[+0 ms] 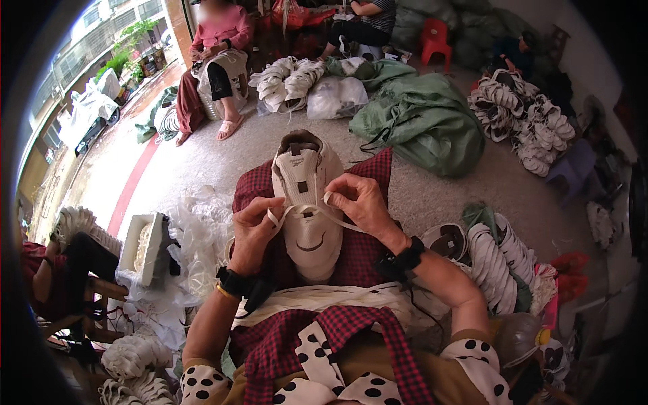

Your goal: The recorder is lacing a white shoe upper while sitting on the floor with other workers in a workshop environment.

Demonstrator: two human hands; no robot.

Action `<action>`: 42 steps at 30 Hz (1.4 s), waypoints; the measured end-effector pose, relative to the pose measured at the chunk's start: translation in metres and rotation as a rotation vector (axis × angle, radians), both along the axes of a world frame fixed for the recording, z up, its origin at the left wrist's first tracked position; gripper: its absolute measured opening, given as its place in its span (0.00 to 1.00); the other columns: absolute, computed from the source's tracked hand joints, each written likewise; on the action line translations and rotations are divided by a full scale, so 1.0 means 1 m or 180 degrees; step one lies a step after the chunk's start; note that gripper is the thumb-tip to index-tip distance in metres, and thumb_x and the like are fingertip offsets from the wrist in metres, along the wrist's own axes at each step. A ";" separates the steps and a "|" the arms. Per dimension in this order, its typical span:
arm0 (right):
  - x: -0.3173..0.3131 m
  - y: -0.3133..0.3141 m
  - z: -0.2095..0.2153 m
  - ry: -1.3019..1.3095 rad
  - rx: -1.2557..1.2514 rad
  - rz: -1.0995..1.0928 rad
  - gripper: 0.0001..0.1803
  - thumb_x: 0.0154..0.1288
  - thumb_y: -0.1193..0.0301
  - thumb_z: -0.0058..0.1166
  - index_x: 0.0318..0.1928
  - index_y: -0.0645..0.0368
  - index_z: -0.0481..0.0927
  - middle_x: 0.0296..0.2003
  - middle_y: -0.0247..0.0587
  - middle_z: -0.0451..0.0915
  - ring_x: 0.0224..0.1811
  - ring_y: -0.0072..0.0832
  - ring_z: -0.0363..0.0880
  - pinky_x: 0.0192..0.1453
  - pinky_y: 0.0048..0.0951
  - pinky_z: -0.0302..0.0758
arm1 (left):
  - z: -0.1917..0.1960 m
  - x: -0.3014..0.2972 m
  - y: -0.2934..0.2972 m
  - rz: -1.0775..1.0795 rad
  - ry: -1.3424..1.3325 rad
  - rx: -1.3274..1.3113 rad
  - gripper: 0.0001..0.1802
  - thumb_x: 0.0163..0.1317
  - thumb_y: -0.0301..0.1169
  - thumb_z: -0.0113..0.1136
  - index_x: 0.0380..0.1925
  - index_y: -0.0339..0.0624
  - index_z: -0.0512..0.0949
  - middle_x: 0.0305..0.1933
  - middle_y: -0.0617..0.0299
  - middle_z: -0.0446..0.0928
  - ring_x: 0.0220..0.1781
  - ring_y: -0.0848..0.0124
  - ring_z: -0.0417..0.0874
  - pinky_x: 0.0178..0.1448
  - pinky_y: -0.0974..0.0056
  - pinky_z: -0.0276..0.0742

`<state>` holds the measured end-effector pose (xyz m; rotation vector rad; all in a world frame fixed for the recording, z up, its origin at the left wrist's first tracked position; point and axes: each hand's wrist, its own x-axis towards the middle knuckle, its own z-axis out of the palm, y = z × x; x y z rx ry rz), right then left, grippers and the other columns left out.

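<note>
One white shoe (307, 202) lies on our lap, over the red checked cloth (364, 246), toe toward us. Our left hand (253, 229) pinches a white lace (293, 212) beside its left edge; our right hand (358, 202) pinches the lace at its right edge (fingertips pressed together). Laces (324, 297) pile nearer us, shoe stacks (499, 260) to the right.

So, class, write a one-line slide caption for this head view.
Both hands, left hand and right hand, thread a white lace through a white shoe on the lap.
</note>
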<state>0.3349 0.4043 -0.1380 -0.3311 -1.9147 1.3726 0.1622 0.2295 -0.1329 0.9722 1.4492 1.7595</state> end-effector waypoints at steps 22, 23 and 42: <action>0.008 0.016 0.020 -0.0809 -0.0778 0.0832 0.06 0.68 0.74 0.62 0.43 0.62 0.82 0.34 0.27 0.83 0.35 0.13 0.79 0.41 0.17 0.76 | -0.025 -0.006 -0.002 0.0195 0.0474 0.0410 0.08 0.61 0.20 0.62 0.41 0.34 0.82 0.38 0.68 0.82 0.39 0.82 0.80 0.45 0.72 0.79; 0.007 0.013 0.019 -0.0816 -0.0709 0.0829 0.06 0.68 0.74 0.62 0.42 0.62 0.82 0.34 0.27 0.82 0.35 0.13 0.79 0.41 0.17 0.77 | -0.027 -0.004 -0.002 0.0158 0.0421 0.0363 0.09 0.62 0.20 0.62 0.42 0.34 0.82 0.38 0.68 0.82 0.39 0.82 0.81 0.45 0.73 0.80; 0.007 0.023 0.044 -0.1344 0.0420 0.0576 0.09 0.65 0.74 0.60 0.44 0.64 0.81 0.35 0.30 0.82 0.35 0.17 0.78 0.42 0.24 0.78 | 0.034 -0.013 0.028 0.0072 0.2247 0.0265 0.17 0.48 0.20 0.59 0.42 0.39 0.79 0.20 0.56 0.74 0.22 0.70 0.75 0.26 0.60 0.67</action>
